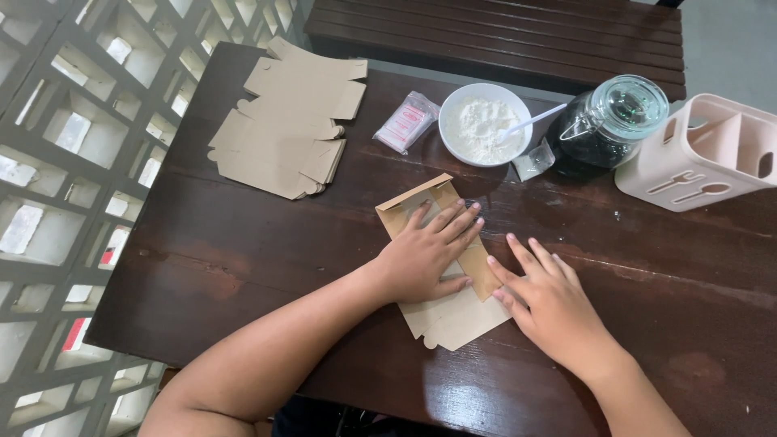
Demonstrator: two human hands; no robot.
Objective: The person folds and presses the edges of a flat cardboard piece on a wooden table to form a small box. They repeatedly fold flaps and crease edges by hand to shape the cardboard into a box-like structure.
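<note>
1. Hands first: left hand [427, 252] flat and open, palm pressing down on the brown cardboard blank [453, 317] in the middle of the dark wooden counter [243, 251]; right hand [549, 299] also open, fingers spread, fingertips touching the blank's right edge.
2. Judged from the pose, a fold being creased: best done with the left palm kept heavy near the fold line, right fingertips run along the edge, blank kept square to the counter so the crease stays straight.
3. Counted: one blank under the hands.
4. One loose stack of flat cardboard blanks [287, 121] at the far left; exact number hidden by overlap.
5. One white bowl [484, 124] of white powder with one white spoon [530, 123] in it.
6. One small pink-and-white packet [407, 121] just left of the bowl, one small clear packet [534, 162] by the jar.
7. One glass jar [605, 125] with dark contents.
8. One pale pink cutlery holder [700, 154] at the far right.
</note>
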